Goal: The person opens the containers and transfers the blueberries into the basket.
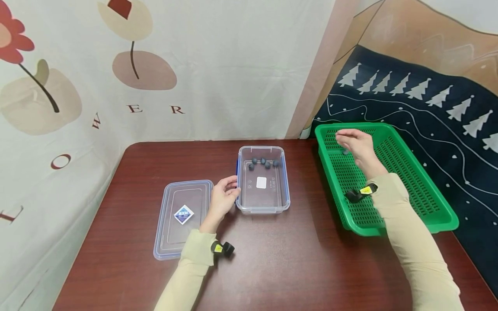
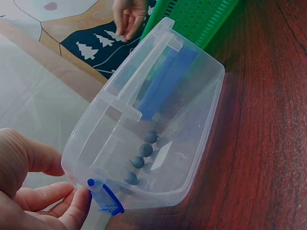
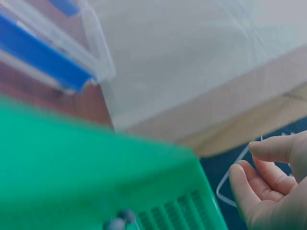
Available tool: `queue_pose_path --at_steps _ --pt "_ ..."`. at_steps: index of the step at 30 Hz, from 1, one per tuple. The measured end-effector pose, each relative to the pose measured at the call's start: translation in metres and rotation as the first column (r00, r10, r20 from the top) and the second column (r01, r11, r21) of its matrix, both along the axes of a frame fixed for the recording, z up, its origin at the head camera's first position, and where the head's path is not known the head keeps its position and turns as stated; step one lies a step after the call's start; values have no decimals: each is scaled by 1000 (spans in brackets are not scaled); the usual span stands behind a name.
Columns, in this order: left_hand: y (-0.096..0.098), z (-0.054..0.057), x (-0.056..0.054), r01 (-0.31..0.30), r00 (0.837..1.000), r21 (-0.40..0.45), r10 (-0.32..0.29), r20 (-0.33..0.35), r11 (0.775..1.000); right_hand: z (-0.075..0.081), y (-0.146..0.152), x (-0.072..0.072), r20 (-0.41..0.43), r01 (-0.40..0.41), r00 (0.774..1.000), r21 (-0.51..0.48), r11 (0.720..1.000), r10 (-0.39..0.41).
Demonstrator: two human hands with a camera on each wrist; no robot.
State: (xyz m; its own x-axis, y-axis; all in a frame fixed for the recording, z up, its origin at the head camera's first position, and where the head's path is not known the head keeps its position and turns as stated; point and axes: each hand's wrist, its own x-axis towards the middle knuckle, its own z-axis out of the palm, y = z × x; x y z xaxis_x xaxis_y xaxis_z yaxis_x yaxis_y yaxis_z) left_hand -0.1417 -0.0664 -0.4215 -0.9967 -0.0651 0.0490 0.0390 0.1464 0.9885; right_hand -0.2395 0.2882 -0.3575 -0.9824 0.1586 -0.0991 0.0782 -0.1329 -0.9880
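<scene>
Clear box [image 1: 261,211], approx. 5 dark balls [image 1: 267,165] inside; lid [image 1: 183,233] off, alongside. Green basket [image 1: 402,157]: min. 2 balls, prob. remaining; transfer seemingly pt. done. L hand [image 1: 223,199]: grips box side. R hand [image 1: 361,149]: above basket, fingertips nr. together, contents can't tell.

- Left sleeve [image 1: 180,278], bottom of the frame: long, light yellow, with a wide cuff.
- Right sleeve [image 1: 418,248], lower right: the same light yellow, with soft wrinkles.
- Left strap [image 1: 213,246]: black, with a bright yellow tag [image 1: 218,249] and a small black lump [image 1: 228,249].
- Right strap [image 1: 374,187]: black too, with another yellow tag [image 1: 365,190] and another black lump [image 1: 354,196].
- Left hand [image 1: 223,196] and right hand [image 1: 359,149]: both bare.
</scene>
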Motion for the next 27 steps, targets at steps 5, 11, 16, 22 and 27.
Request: queue_pose_path --at_steps 5,11,16,22,27 --pt "0 1 1 -4 1000 2 4 5 1000 5 -21 -6 -8 -36 999 -33 999 35" --pt "0 3 0 -4 1000 13 4 12 1000 7 -46 -11 -9 -77 997 43 996 78" --pt "0 3 1 -1 1000 10 1 8 1000 5 -65 -15 -5 -114 993 94 989 115" --pt "-1 3 1 2 1000 7 -2 11 1000 -1 -87 -19 4 -150 989 87 985 150" --pt "-1 3 1 3 1000 17 -3 12 1000 -5 -107 -20 18 -176 984 136 975 175"
